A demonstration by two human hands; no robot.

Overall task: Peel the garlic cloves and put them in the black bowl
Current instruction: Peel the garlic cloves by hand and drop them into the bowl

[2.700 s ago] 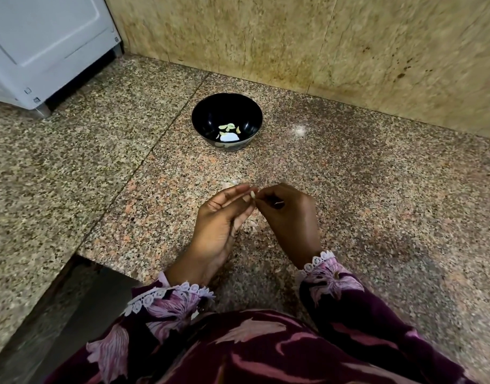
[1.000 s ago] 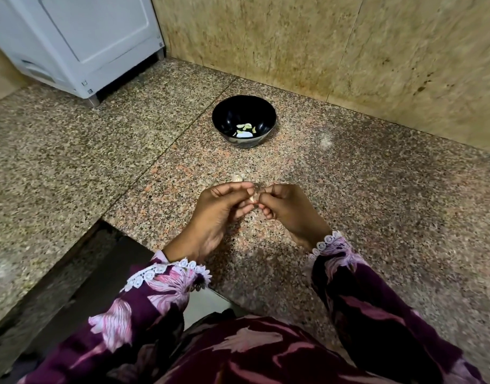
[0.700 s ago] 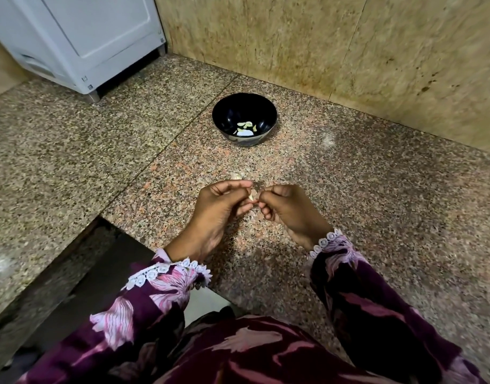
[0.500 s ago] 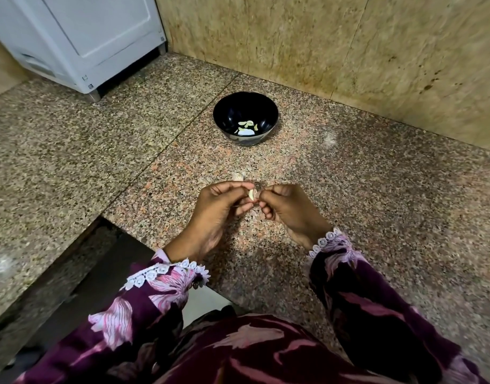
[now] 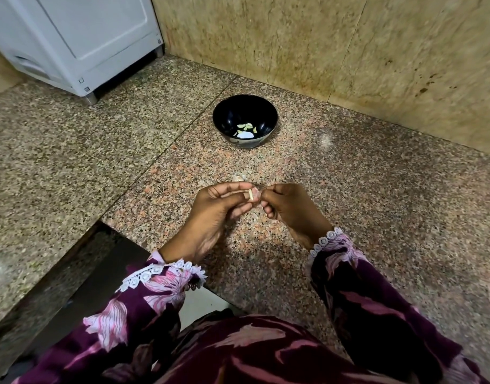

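Both hands are raised just above the speckled pink-and-grey granite desk (image 5: 377,206), on the near side of the round glossy black bowl (image 5: 224,117), and meet fingertip to fingertip. The left hand (image 5: 219,209) lies palm toward the right, wrist angled in from the lower left, its thumb and curled fingers pinching a small pale garlic clove (image 5: 250,194). The right hand (image 5: 288,207) is curled knuckles-up, wrist bent down toward the lace-edged purple floral sleeve (image 5: 357,275); its thumb and forefinger pinch at the same clove from the opposite side. The black bowl stands on the desk well beyond the hands, near the mottled tan stone wall (image 5: 321,45), and holds a few pale peeled cloves (image 5: 246,127) at its bottom. A scrap of papery garlic skin (image 5: 239,178) lies on the desk between the bowl and the hands, just beyond the left fingertips. A white appliance (image 5: 72,37) stands left of the bowl, farther back.
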